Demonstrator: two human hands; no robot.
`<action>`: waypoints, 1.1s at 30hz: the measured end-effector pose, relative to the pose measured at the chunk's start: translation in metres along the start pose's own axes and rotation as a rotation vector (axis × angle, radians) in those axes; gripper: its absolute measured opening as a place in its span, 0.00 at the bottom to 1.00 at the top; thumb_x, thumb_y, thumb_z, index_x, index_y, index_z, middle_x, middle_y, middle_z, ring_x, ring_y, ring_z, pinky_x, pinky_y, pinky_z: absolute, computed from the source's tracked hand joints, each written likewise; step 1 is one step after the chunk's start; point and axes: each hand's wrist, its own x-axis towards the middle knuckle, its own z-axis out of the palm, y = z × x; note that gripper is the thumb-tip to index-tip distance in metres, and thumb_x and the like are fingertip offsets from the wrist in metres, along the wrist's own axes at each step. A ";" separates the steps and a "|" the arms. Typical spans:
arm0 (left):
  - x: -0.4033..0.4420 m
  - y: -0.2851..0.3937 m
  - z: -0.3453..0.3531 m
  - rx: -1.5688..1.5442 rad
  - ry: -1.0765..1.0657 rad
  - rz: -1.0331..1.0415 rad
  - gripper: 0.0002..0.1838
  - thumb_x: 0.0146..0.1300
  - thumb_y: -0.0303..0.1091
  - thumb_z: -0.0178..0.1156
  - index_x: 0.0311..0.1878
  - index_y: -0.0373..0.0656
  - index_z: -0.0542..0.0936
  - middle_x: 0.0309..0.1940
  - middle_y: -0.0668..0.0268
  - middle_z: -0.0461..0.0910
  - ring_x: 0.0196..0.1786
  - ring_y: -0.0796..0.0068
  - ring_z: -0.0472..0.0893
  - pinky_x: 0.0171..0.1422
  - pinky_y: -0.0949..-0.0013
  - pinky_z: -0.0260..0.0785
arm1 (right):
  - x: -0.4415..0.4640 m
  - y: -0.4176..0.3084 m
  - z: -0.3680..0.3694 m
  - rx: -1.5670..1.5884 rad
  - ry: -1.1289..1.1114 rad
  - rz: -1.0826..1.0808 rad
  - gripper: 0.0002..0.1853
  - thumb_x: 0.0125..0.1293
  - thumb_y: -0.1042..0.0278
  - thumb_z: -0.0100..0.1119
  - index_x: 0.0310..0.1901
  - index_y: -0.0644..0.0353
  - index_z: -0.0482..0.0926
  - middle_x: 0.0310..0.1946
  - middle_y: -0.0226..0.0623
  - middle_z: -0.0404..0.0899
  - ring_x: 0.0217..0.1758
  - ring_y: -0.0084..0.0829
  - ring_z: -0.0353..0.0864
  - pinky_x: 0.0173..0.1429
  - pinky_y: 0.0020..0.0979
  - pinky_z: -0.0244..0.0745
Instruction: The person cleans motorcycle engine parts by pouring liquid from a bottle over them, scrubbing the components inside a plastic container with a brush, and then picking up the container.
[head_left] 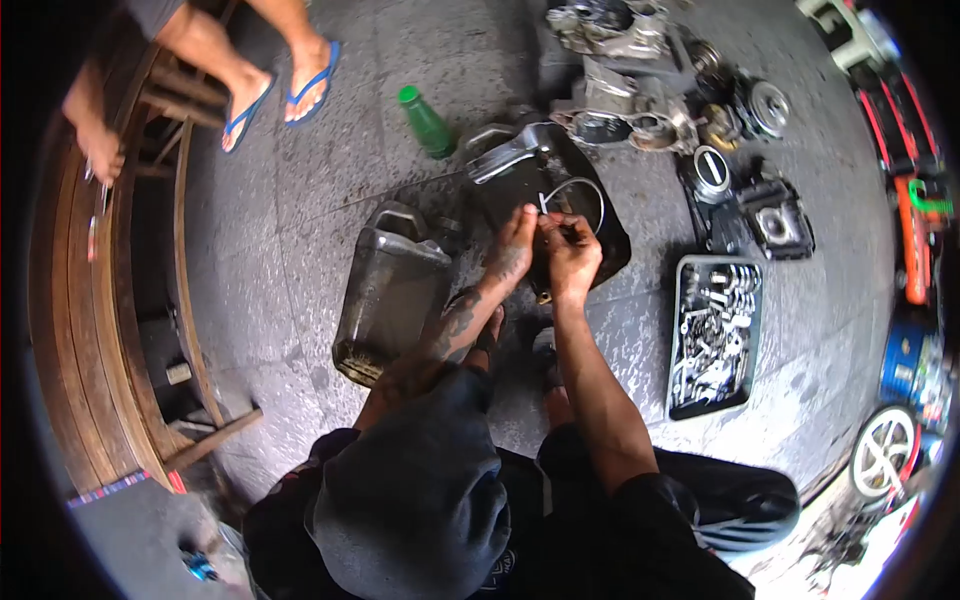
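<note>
My left hand point(511, 248) and my right hand point(573, 258) are close together over a black jerrycan cut open like a pan point(500, 205). The fingers of my right hand are pinched around a thin cable point(597, 195), which loops up over the pan. A small white piece point(543, 203) shows at the fingertips between both hands. My left hand is closed beside it, but what it grips is hidden. Inside the pan's far side lies a pale, shiny strip point(510, 155). Another dark jerrycan point(395, 295) lies on the floor left of my forearms.
Beyond the pan stands a green bottle point(427, 122). Metal engine casings point(630, 110) and round parts point(768, 108) lie to the right, above a tray of sockets and small tools point(678, 340). A wooden bench point(100, 340) runs along the left; another person's sandalled feet point(310, 85) are near it.
</note>
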 end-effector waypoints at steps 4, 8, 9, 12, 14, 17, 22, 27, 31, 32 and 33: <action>-0.001 0.015 -0.005 0.239 -0.027 0.060 0.15 0.70 0.42 0.42 0.42 0.41 0.71 0.28 0.53 0.76 0.33 0.62 0.78 0.38 0.63 0.67 | 0.005 0.002 0.001 0.024 -0.052 -0.035 0.06 0.55 0.75 0.65 0.33 0.68 0.79 0.27 0.35 0.81 0.31 0.19 0.76 0.37 0.22 0.72; 0.003 -0.009 -0.003 0.101 -0.038 0.136 0.15 0.71 0.40 0.42 0.47 0.38 0.70 0.32 0.62 0.79 0.39 0.72 0.79 0.42 0.69 0.69 | 0.008 0.003 -0.001 0.132 -0.082 -0.093 0.06 0.54 0.76 0.65 0.29 0.68 0.78 0.29 0.36 0.81 0.31 0.20 0.76 0.37 0.22 0.72; 0.002 -0.016 0.001 0.046 0.016 0.131 0.14 0.71 0.39 0.44 0.46 0.36 0.70 0.33 0.66 0.79 0.39 0.76 0.79 0.45 0.73 0.69 | 0.008 0.007 -0.001 0.044 -0.058 -0.147 0.06 0.54 0.77 0.65 0.27 0.68 0.77 0.30 0.38 0.81 0.31 0.21 0.76 0.37 0.23 0.72; -0.009 0.025 -0.006 0.022 0.038 0.170 0.13 0.69 0.40 0.46 0.43 0.39 0.71 0.24 0.59 0.73 0.25 0.67 0.73 0.31 0.62 0.64 | -0.001 -0.046 -0.004 -0.226 -0.183 -0.150 0.06 0.57 0.72 0.64 0.31 0.66 0.80 0.27 0.32 0.80 0.30 0.18 0.73 0.37 0.21 0.69; -0.006 0.023 -0.011 0.094 0.167 0.315 0.14 0.69 0.40 0.47 0.40 0.38 0.72 0.24 0.57 0.73 0.26 0.64 0.74 0.30 0.63 0.64 | -0.002 -0.057 -0.002 -0.209 -0.236 -0.081 0.07 0.57 0.70 0.63 0.32 0.65 0.81 0.26 0.30 0.80 0.30 0.16 0.72 0.36 0.20 0.68; -0.005 0.057 -0.025 -0.033 0.082 0.283 0.14 0.63 0.42 0.55 0.37 0.39 0.75 0.24 0.52 0.76 0.28 0.53 0.78 0.31 0.59 0.66 | -0.010 -0.075 0.004 -0.132 -0.259 -0.072 0.07 0.61 0.69 0.60 0.35 0.64 0.80 0.27 0.27 0.78 0.29 0.15 0.69 0.34 0.18 0.65; -0.024 0.087 -0.090 0.130 0.187 0.262 0.13 0.62 0.42 0.58 0.40 0.41 0.76 0.20 0.65 0.75 0.22 0.80 0.72 0.27 0.72 0.65 | -0.019 -0.095 0.023 0.042 -0.171 0.049 0.07 0.64 0.69 0.55 0.41 0.63 0.78 0.31 0.26 0.77 0.30 0.14 0.69 0.35 0.17 0.66; -0.069 0.057 -0.189 0.006 0.594 -0.063 0.15 0.66 0.42 0.53 0.29 0.41 0.76 0.15 0.77 0.66 0.18 0.88 0.60 0.20 0.78 0.50 | 0.036 -0.060 0.088 -0.271 -0.394 -0.462 0.16 0.55 0.75 0.62 0.46 0.65 0.75 0.42 0.41 0.78 0.44 0.30 0.77 0.51 0.28 0.70; -0.107 0.033 -0.225 -0.255 0.662 -0.245 0.19 0.68 0.45 0.49 0.20 0.52 0.63 0.11 0.80 0.56 0.13 0.89 0.54 0.16 0.79 0.46 | 0.081 -0.028 0.151 -0.794 -0.482 -0.907 0.37 0.45 0.51 0.70 0.55 0.60 0.66 0.52 0.48 0.72 0.59 0.46 0.67 0.64 0.48 0.57; -0.111 0.032 -0.226 -0.235 0.682 -0.266 0.19 0.68 0.45 0.49 0.20 0.52 0.63 0.11 0.80 0.56 0.13 0.89 0.54 0.16 0.79 0.46 | 0.088 -0.022 0.164 -0.879 -0.458 -0.955 0.41 0.45 0.43 0.67 0.56 0.61 0.65 0.53 0.51 0.71 0.60 0.46 0.66 0.65 0.51 0.54; -0.113 0.029 -0.228 -0.219 0.678 -0.291 0.18 0.68 0.45 0.50 0.21 0.52 0.64 0.12 0.80 0.56 0.13 0.89 0.54 0.16 0.80 0.46 | 0.094 -0.022 0.175 -0.899 -0.480 -0.872 0.40 0.45 0.42 0.66 0.56 0.59 0.66 0.54 0.49 0.70 0.61 0.45 0.66 0.66 0.51 0.53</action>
